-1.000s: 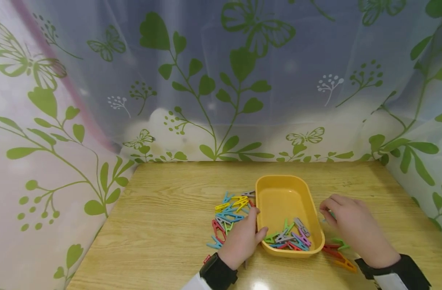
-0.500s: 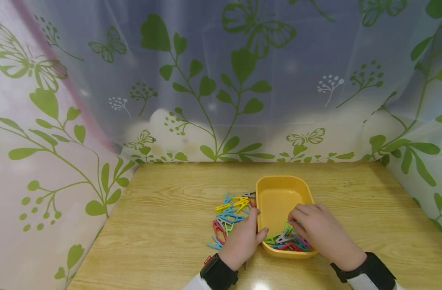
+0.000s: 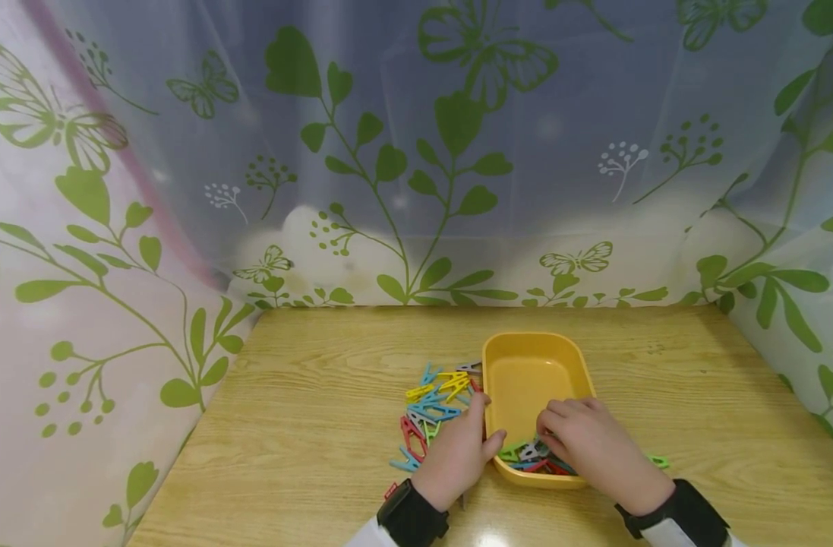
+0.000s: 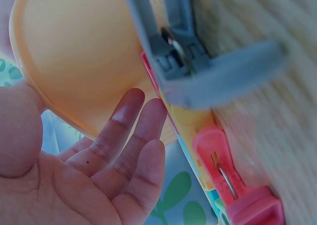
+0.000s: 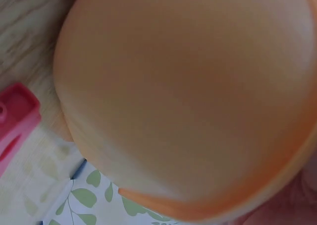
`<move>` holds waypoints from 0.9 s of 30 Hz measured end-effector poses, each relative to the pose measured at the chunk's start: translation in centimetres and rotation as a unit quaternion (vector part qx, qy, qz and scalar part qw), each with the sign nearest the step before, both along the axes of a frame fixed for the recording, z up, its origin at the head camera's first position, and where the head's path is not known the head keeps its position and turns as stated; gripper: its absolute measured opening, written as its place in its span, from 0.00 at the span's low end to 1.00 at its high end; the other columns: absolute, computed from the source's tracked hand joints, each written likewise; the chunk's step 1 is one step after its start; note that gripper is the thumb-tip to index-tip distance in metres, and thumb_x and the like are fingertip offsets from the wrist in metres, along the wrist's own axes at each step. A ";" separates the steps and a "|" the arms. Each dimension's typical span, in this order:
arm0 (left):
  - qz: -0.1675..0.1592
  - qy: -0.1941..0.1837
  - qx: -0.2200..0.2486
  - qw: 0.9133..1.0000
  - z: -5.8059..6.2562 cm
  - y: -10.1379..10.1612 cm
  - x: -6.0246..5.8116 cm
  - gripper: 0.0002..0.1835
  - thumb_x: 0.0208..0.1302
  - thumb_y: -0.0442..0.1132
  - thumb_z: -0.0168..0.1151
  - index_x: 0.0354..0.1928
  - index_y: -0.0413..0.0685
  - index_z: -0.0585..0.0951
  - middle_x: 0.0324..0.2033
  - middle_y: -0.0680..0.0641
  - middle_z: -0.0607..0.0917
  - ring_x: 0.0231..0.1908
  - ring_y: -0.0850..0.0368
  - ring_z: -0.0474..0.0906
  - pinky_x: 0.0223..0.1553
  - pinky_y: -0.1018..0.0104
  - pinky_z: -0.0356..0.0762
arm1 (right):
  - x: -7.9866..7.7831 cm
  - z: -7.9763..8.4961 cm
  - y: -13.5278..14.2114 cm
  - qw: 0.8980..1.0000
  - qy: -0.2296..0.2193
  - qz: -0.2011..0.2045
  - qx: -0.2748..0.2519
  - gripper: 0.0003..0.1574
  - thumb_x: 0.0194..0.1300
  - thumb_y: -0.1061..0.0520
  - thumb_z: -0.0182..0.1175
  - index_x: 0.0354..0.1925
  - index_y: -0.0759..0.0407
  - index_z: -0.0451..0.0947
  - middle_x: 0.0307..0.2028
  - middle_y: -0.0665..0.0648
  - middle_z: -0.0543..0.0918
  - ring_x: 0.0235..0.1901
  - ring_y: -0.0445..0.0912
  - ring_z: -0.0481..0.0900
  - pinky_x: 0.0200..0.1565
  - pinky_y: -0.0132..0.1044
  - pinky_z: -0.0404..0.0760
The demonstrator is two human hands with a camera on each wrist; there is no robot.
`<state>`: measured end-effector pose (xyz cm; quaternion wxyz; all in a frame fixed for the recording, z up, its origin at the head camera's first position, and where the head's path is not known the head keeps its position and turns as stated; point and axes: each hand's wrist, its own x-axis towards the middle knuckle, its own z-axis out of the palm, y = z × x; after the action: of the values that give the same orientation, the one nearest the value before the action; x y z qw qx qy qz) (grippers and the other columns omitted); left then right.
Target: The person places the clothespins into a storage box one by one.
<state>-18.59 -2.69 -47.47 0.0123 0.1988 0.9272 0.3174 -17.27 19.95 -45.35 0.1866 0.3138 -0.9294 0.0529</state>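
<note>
A yellow plastic tub [image 3: 535, 365] stands on the wooden table with several coloured clothespins [image 3: 531, 451] gathered at its near end. My left hand [image 3: 457, 453] holds the tub's left side, thumb over the rim and fingers along the outer wall. In the left wrist view a grey clothespin [image 4: 198, 76] and a pink clothespin [image 4: 223, 170] show close beside those fingers. My right hand [image 3: 597, 448] reaches over the right rim, its bent fingertips down among the clothespins in the tub. I cannot tell if a clothespin is between them, since the back of the hand hides that.
Left of the tub lies a loose pile of blue, yellow, red, green and grey clothespins [image 3: 435, 410]. A green clothespin [image 3: 658, 461] pokes out beyond my right wrist, and a red clothespin [image 5: 17, 116] lies outside the tub. Leaf-patterned curtains [image 3: 389, 228] enclose the table.
My right hand has moved left from the table beside the tub, over the rim, and lowered to the clothespins inside. The left hand and tub have stayed in place.
</note>
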 end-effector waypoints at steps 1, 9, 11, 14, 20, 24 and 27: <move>0.000 0.000 0.000 1.000 0.0 0.0 0.0 0.25 0.75 0.47 0.62 0.66 0.46 0.67 0.16 0.57 0.67 0.14 0.64 0.64 0.17 0.70 0.56 | 0.0 -0.1 0.0 1.000 -0.001 0.002 0.000 0.16 0.53 0.52 0.80 0.31 0.43 0.79 0.29 0.39 0.76 0.30 0.36 0.75 0.38 0.43 0.76; 0.000 0.002 -0.002 1.000 0.0 0.0 0.0 0.25 0.75 0.47 0.62 0.65 0.46 0.67 0.16 0.56 0.69 0.15 0.64 0.65 0.18 0.69 0.57 | 0.0 -0.1 0.0 1.000 -0.010 0.000 -0.005 0.16 0.54 0.52 0.80 0.31 0.42 0.79 0.30 0.39 0.77 0.30 0.35 0.75 0.39 0.44 0.77; 0.000 0.001 -0.002 1.000 0.0 0.0 0.0 0.25 0.75 0.47 0.62 0.65 0.47 0.67 0.16 0.56 0.69 0.15 0.63 0.65 0.18 0.69 0.57 | 0.0 -0.1 0.0 1.000 -0.012 -0.001 -0.006 0.16 0.54 0.52 0.80 0.31 0.42 0.79 0.30 0.39 0.77 0.30 0.35 0.75 0.39 0.43 0.76; -0.001 0.000 -0.002 1.000 0.0 0.0 0.0 0.25 0.75 0.48 0.62 0.66 0.47 0.67 0.16 0.56 0.68 0.15 0.64 0.65 0.18 0.70 0.57 | 0.0 -0.1 0.0 1.000 -0.018 0.002 -0.010 0.15 0.54 0.52 0.80 0.32 0.42 0.80 0.30 0.39 0.78 0.30 0.35 0.76 0.39 0.43 0.76; -0.005 0.003 -0.002 1.000 0.0 -0.1 0.0 0.26 0.75 0.47 0.62 0.67 0.45 0.67 0.17 0.57 0.68 0.15 0.64 0.64 0.18 0.71 0.57 | 0.1 0.7 0.6 0.999 -0.022 0.006 -0.030 0.14 0.55 0.53 0.79 0.34 0.42 0.82 0.31 0.38 0.78 0.28 0.33 0.75 0.35 0.40 0.75; -0.007 -0.001 0.001 1.000 0.1 -0.1 0.0 0.26 0.75 0.47 0.62 0.67 0.45 0.67 0.17 0.56 0.68 0.15 0.64 0.64 0.18 0.71 0.57 | 0.1 1.6 1.5 0.999 -0.022 -0.022 -0.037 0.12 0.56 0.54 0.78 0.33 0.44 0.82 0.31 0.40 0.80 0.30 0.37 0.78 0.37 0.43 0.79; -0.007 -0.001 0.001 1.000 0.1 -0.1 0.0 0.26 0.75 0.47 0.62 0.67 0.45 0.67 0.17 0.56 0.69 0.15 0.65 0.64 0.18 0.71 0.57 | 0.0 2.2 2.4 0.998 -0.024 -0.051 -0.033 0.12 0.56 0.54 0.79 0.33 0.47 0.83 0.31 0.42 0.81 0.32 0.40 0.81 0.39 0.47 0.82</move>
<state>-18.57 -2.74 -47.35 0.0154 0.2048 0.9253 0.3189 -17.30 22.38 -43.16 0.1767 0.2582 -0.9463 0.0820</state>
